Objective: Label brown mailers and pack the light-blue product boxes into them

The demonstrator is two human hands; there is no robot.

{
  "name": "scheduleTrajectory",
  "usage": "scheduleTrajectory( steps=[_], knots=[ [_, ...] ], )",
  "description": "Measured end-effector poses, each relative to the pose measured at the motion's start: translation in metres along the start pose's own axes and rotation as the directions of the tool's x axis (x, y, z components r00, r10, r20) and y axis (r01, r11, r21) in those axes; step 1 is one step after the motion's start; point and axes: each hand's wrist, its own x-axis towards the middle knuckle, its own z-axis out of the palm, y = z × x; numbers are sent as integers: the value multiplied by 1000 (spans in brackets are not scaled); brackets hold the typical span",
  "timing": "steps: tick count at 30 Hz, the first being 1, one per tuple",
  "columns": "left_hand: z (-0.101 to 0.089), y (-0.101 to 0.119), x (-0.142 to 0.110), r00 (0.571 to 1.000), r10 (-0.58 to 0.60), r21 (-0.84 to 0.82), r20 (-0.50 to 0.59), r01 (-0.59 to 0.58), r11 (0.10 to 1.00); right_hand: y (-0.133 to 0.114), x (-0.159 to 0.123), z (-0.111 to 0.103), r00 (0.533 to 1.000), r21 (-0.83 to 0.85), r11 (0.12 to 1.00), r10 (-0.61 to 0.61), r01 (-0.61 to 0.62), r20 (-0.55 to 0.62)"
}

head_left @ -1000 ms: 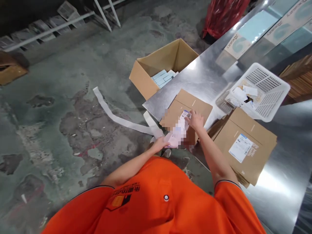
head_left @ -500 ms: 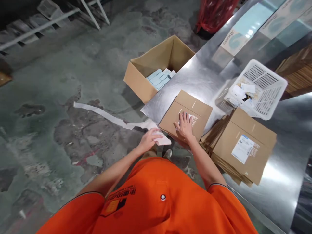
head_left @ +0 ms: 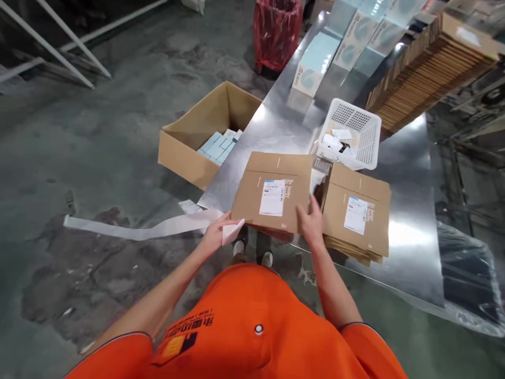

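Cardboard carton point(head_left: 248, 189), flattened and bearing a printed white label point(head_left: 272, 199) with a blue band, is lying at the near left corner of the surface point(head_left: 412, 210), its lower side reaching the near edge. The left hand point(head_left: 215, 231) is pinching a white paper strip point(head_left: 165, 227) beside the carton's near left corner, its grip clamped on the paper, a short end sticking out towards the carton and the rest trailing away to the left past the surface's corner. The right hand point(head_left: 313, 225) is touching the carton's right edge; whether that grip is closing on the cardboard I cannot tell. Just right of this hand, along the near edge, a stack of flattened cartons point(head_left: 357, 182) is resting, the top one showing a similar label point(head_left: 355, 215). Behind that stack, a white perforated basket point(head_left: 370, 142) is holding paper scraps point(head_left: 332, 142). Towards the far end of the surface, pale blue boxes point(head_left: 319, 52) are sitting near the left edge, and a long row of cardboard point(head_left: 430, 79) is standing along the right edge. Beside the surface's left edge, an open cardboard box point(head_left: 189, 166) is holding small light blue packs point(head_left: 219, 147), and farther off a red bag point(head_left: 276, 31) is showing beside the same edge
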Motion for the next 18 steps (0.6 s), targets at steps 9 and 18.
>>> scheduleTrajectory(
  steps=[9, 18],
  knots=[
    [36, 87, -75, 957, 128, -110, 261, -102, 989, 67, 25, -254, 942, -140, 972, 137, -187, -307],
    [92, 128, -99, 984, 154, -304, 87, -121, 945, -50, -30, -70, 460, 296, 946, -323, 132, 827]
  ],
)
